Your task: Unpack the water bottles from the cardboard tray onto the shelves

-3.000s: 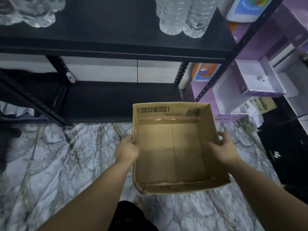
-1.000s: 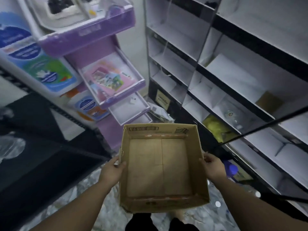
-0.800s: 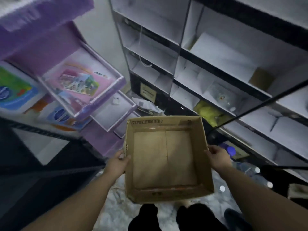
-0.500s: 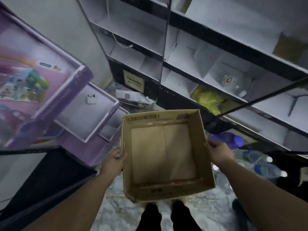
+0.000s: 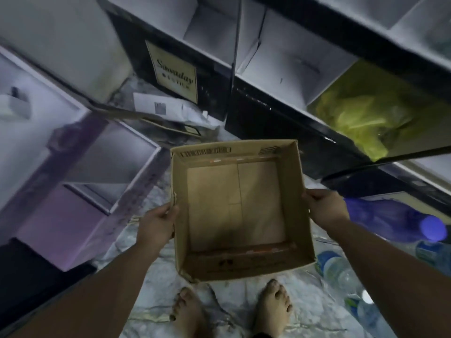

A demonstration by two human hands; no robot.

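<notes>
I hold a brown cardboard tray [image 5: 181, 191] level in front of me, above the marble floor; nothing lies inside it. My left hand [image 5: 157, 223] grips its left wall, fingers curled over the edge. My right hand [image 5: 325, 207] grips the right wall the same way. Clear water bottles [image 5: 336, 267] lie on the floor at the lower right, beside my right forearm, and a purple-tinted bottle [image 5: 400, 222] lies behind my right wrist.
White shelf compartments [image 5: 288, 67] on a black frame fill the top and right; one holds a yellow plastic bag [image 5: 361, 115]. A purple display stand [image 5: 73, 191] stands at the left. Papers [image 5: 168, 109] and a cream sign [image 5: 174, 71] sit ahead. My bare feet [image 5: 271, 308] are below the tray.
My view has swung right and down, from the black rack with bottles to the white shelves and the floor. The tray stays held by both hands, still with nothing in it.
</notes>
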